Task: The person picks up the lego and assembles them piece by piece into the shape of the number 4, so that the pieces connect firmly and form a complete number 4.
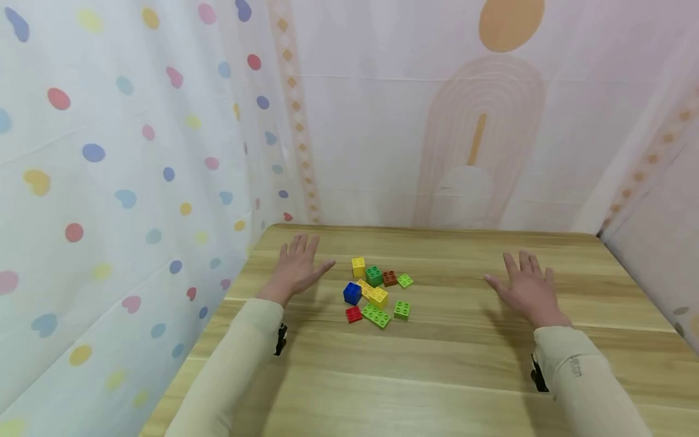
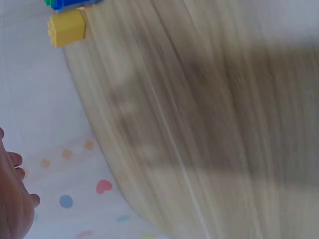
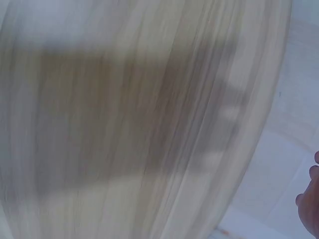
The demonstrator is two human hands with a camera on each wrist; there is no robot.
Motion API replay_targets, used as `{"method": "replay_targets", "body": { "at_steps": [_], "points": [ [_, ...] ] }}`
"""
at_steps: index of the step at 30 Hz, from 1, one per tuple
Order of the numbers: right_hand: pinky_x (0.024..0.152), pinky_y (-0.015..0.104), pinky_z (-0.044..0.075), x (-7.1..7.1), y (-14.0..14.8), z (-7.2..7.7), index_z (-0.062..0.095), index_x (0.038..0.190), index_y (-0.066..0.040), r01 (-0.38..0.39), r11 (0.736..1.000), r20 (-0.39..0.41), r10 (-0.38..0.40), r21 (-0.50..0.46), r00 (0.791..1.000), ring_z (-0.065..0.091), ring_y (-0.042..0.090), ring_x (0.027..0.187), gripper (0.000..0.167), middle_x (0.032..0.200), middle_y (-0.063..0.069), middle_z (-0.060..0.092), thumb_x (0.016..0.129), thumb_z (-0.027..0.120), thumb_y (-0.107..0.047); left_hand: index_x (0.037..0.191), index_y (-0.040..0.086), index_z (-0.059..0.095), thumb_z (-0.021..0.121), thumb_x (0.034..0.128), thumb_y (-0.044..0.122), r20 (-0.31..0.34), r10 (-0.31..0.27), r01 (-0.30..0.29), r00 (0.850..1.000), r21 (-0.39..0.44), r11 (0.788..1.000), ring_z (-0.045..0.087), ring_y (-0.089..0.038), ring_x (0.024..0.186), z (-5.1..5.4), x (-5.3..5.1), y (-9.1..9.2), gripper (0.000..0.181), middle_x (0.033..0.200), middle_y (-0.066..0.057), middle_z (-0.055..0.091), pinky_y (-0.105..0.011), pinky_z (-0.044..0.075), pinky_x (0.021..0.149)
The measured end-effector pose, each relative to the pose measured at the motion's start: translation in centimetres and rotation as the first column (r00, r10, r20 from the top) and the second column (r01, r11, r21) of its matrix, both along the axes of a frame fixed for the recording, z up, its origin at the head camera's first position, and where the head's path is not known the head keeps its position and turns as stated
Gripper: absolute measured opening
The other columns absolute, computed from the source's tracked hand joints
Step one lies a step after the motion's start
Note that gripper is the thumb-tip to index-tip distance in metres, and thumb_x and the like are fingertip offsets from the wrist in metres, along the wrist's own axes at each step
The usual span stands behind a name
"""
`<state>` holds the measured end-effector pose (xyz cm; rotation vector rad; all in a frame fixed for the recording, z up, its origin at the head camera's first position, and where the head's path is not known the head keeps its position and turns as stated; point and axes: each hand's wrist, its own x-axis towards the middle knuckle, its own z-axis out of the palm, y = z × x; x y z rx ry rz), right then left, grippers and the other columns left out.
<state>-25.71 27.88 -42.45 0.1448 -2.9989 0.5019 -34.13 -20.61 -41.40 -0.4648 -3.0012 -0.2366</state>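
Note:
In the head view my left hand (image 1: 296, 270) hovers over the table left of a loose group of toy building bricks, fingers spread, holding nothing. My right hand (image 1: 530, 291) is held out likewise, well to the right of the group. Nearest the left hand are a blue brick (image 1: 352, 294) and a yellow brick (image 1: 358, 267). Around them lie a dark green brick (image 1: 374, 276), a brown brick (image 1: 389, 278), a second yellow brick (image 1: 379, 297), a red brick (image 1: 354, 314), a long lime brick (image 1: 376, 316) and smaller lime bricks (image 1: 402, 310).
The wooden table (image 1: 437, 376) ends at a hanging curtain (image 1: 371, 152) behind it. A dotted curtain (image 1: 136, 243) hangs along the left side. Each wrist bears a black strap (image 1: 281, 340). In both wrist views, shadows fall on the tabletop.

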Motion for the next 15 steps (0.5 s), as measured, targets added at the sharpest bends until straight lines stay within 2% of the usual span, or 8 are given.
{"method": "replay_targets", "body": {
  "at_steps": [9, 15],
  "points": [
    [0.108, 0.071, 0.009, -0.6, -3.5, 0.0, 0.024, 0.153, 0.005, -0.031, 0.999, -0.076, 0.028, -0.032, 0.997, 0.012, 0.055, 0.141, 0.086, 0.154, 0.038, 0.014, 0.100, 0.043, -0.059, 0.159, 0.006, 0.012, 0.038, 0.0978, 0.067, 0.010, -0.033, 0.032, 0.999, 0.102, 0.994, 0.007, -0.041, 0.148, 0.4, -0.3, 1.4, 0.090, 0.162, -0.024, 0.009, -0.060, 0.007, 0.115],
    [0.110, 0.066, 0.017, -0.8, -6.0, -0.6, 0.029, 0.151, 0.008, -0.076, 0.992, -0.140, 0.062, -0.102, 0.988, 0.023, 0.054, 0.139, 0.079, 0.152, 0.037, 0.024, 0.101, 0.049, -0.050, 0.158, 0.004, 0.016, 0.047, 0.0980, 0.061, 0.036, -0.053, 0.043, 0.998, 0.228, 0.973, 0.015, -0.042, 0.147, 0.4, -0.5, 2.0, 0.088, 0.161, -0.024, 0.016, -0.058, 0.014, 0.116]
  ]
}}
